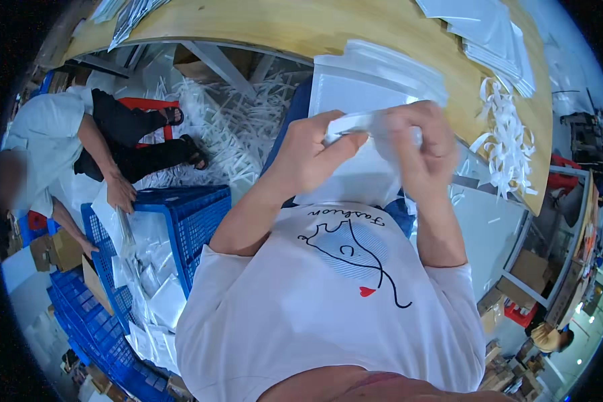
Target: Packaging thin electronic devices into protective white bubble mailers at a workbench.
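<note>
Between my hands, above my lap, is a folded white plastic bag (350,123). My left hand (308,153) pinches its near end between thumb and fingers. At the other end my right hand (425,149) is closed, its curled fingers smeared by motion; the white piece runs into them. Beneath, a pile of flat white plastic bags (375,75) fans out from the table edge over my lap. My hands hide part of this pile.
Cut white strips (502,144) hang over the right edge of the wooden table (281,23). More white bags (496,47) lie at the far right. Strips (231,127) litter the floor. At left, a seated person (53,137) reaches into a blue crate (197,214) of white bags.
</note>
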{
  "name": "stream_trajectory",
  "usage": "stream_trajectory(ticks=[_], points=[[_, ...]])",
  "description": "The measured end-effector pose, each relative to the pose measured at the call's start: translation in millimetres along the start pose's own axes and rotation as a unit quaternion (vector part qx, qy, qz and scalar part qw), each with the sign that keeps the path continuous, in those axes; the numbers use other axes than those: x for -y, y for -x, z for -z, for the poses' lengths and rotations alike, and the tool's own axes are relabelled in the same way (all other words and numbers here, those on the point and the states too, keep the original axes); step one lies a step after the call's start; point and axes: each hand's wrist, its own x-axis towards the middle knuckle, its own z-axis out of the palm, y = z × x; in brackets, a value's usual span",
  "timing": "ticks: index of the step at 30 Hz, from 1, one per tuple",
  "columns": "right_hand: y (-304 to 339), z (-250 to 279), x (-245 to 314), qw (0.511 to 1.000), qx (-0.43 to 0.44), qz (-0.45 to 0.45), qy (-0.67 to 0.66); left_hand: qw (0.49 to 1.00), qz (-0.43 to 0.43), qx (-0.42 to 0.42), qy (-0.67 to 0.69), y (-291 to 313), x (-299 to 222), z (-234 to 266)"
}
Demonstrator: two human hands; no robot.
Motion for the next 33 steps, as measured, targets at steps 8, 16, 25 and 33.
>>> stream_trajectory(ticks=[8, 16, 25, 33], points=[[16, 29, -5, 0.993, -0.088, -0.006, 0.076, 0.985, 0.046, -0.064, 0.151, -6, 6, 9], [19, -7, 5, 0.949, 0.204, 0.006, 0.242, 0.991, 0.026, -0.030, 0.129, 1, 2, 23], [0, -22, 11, 0.981, 0.035, 0.120, 0.151, 0.991, 0.012, -0.028, 0.132, -3, -1, 15], [-13, 4, -1, 0.999, -0.009, -0.040, -0.015, 0.997, -0.067, 0.031, -0.024, -13, -15, 19]])
